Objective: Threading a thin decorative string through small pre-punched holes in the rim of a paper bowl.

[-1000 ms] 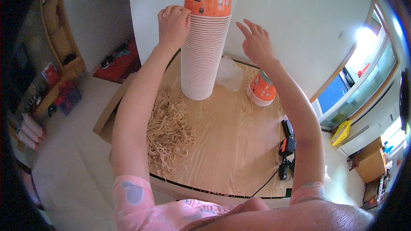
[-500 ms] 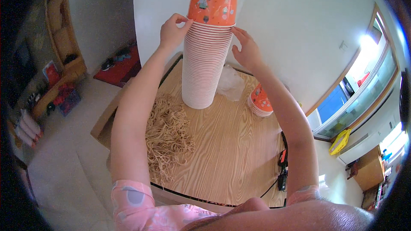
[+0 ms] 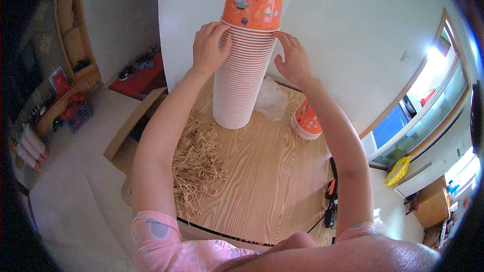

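A tall stack of nested paper cups (image 3: pixel 238 80) rises from the wooden table, its many white rims showing one above another. The topmost cup (image 3: pixel 253 2) is orange with a green band and small printed figures, its rim facing down. My left hand (image 3: pixel 212 48) curves against the left side at that rim, thumb bent inward. On the opposite side, the fingertips of my right hand (image 3: pixel 294 59) press the rim, with the thumb apart from the cups. Between them the two hands hold the top of the stack.
A tangled heap of tan strings (image 3: pixel 197 163) lies by my left forearm. A shorter group of orange cups (image 3: pixel 307 120) stands beyond my right forearm. Crumpled clear plastic (image 3: pixel 271 99) sits behind the stack. An open cardboard box (image 3: pixel 132 126) is at the left, and a black adapter (image 3: pixel 330 216) at the right edge.
My left hand has shifted from a pinch at the rim to lying more fully along the stack's side. The right hand has barely moved, and the stack stays upright.
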Demonstrator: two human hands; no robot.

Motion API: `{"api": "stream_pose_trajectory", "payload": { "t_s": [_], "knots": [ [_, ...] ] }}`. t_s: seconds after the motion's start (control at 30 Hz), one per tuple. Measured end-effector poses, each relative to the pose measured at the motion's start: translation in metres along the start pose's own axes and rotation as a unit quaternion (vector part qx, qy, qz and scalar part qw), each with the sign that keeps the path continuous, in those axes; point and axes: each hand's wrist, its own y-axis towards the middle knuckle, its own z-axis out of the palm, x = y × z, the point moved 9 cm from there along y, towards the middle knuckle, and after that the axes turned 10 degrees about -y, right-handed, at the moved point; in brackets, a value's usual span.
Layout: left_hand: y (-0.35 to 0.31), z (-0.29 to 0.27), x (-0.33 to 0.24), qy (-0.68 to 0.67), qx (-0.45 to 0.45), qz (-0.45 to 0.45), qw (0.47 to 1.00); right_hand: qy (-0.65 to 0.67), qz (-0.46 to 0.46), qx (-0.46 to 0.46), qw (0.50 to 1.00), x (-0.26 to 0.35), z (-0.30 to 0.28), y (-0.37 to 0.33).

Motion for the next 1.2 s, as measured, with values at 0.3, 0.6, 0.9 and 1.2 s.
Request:
{"api": "stream_pose_trajectory", "payload": {
  "t_s": [0.3, 0.6, 0.9, 1.2],
  "knots": [
    [0.003, 0.004, -0.007, 0.008, 0.014, 0.015, 1.0, -0.016, -0.007, -0.003, 1.0, -0.003, 0.006, -0.003],
    [0.002, 0.011, -0.001, 0.008, 0.032, -0.025, 0.999, -0.031, -0.031, 0.005, 0.999, 0.001, 0.006, -0.007],
    [0.012, 0.026, 0.071, -0.284, -0.078, -0.361, 0.885, 0.1, 0.043, -0.004, 0.994, -0.015, 0.006, 0.014],
    [0.055, 0.036, 0.059, -0.366, -0.017, -0.353, 0.861, 0.352, 0.107, 0.022, 0.93, -0.017, -0.003, 0.044]
  ]
}}
